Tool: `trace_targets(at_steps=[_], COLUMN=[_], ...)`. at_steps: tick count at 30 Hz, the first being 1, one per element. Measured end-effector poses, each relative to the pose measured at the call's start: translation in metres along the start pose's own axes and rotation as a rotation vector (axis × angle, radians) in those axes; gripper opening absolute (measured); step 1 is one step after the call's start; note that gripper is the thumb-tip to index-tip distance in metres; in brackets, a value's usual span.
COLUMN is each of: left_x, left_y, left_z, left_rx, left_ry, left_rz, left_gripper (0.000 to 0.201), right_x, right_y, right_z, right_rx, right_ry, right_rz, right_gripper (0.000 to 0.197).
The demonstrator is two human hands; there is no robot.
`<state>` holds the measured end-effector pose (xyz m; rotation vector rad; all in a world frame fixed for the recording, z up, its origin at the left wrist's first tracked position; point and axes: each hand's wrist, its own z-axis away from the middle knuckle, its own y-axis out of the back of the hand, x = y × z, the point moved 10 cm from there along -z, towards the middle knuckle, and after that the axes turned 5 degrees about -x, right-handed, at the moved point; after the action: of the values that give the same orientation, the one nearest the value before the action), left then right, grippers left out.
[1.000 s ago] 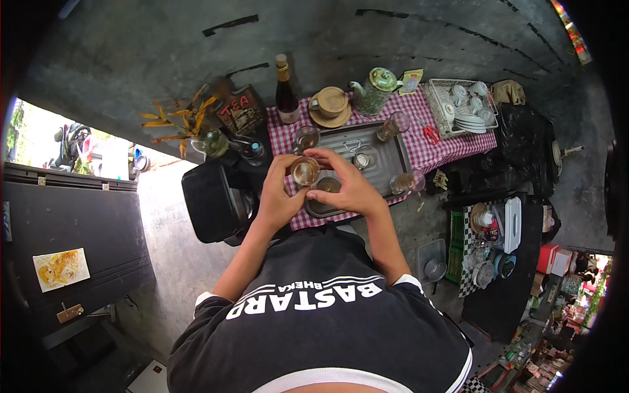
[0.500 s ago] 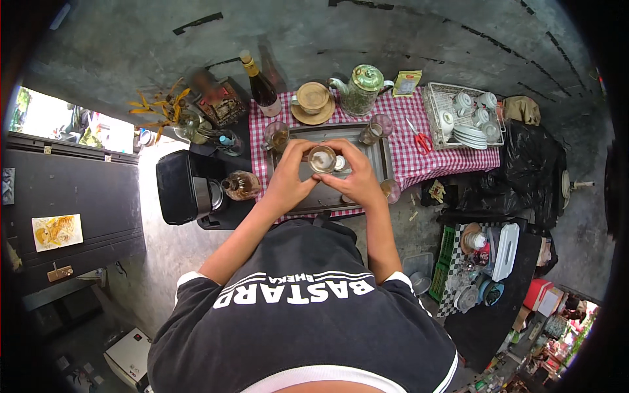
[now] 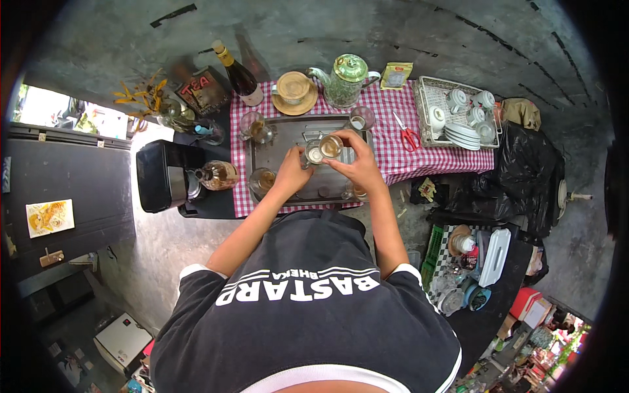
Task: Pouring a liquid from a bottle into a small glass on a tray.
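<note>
Both my hands are together over a grey metal tray (image 3: 282, 134) on a red-and-white checked tablecloth (image 3: 419, 160). My left hand (image 3: 291, 173) holds a small clear glass (image 3: 313, 156). In my right hand (image 3: 355, 165) is a second glass (image 3: 331, 145) with amber liquid, held right against the first one. Whether liquid is flowing between them I cannot tell. More glasses stand around the tray: one at its far left (image 3: 253, 126), one at its near left (image 3: 262, 178), one at its far right (image 3: 361, 118).
Behind the tray stand a green teapot (image 3: 345, 78), a capped cup on a saucer (image 3: 293, 88), a dark bottle (image 3: 238, 73) and a yellow packet (image 3: 396, 75). Red scissors (image 3: 407, 136) and a wire rack of white cups (image 3: 458, 114) lie right. A glass jug (image 3: 216, 174) and black appliance (image 3: 160, 177) stand left.
My hands have stayed joined over the tray. One glass showed between them before; now two glasses show, the right one against the left one. The view has shifted slightly.
</note>
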<state>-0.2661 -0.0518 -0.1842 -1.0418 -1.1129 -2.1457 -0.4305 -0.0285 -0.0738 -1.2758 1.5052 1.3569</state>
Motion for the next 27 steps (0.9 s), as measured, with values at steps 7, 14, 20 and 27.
trace_targets(at_steps=[7,14,20,27], left_x=[-0.057,-0.097,-0.103,-0.099], left_y=[-0.034,-0.042,-0.063,-0.068], left_z=[-0.028,-0.044,-0.041,-0.053], left_rx=[0.088,0.109,-0.033,-0.067], left_ry=[0.006,0.095,0.250,0.175], left_rz=[-0.179,-0.091,0.370,0.669], left_gripper=[0.060,0.029,0.014,0.019], right_x=[0.025,0.036,0.049,0.053], right_y=[0.014,0.016,0.017,0.024], right_z=[0.000,0.003,0.005,0.003], right_rx=[-0.050,-0.069,-0.107,-0.112], right_ry=[-0.036,-0.040,-0.091,-0.082], right_rz=[0.020,0.005,-0.004,0.009], right_gripper=[0.056,0.055,0.056,0.055])
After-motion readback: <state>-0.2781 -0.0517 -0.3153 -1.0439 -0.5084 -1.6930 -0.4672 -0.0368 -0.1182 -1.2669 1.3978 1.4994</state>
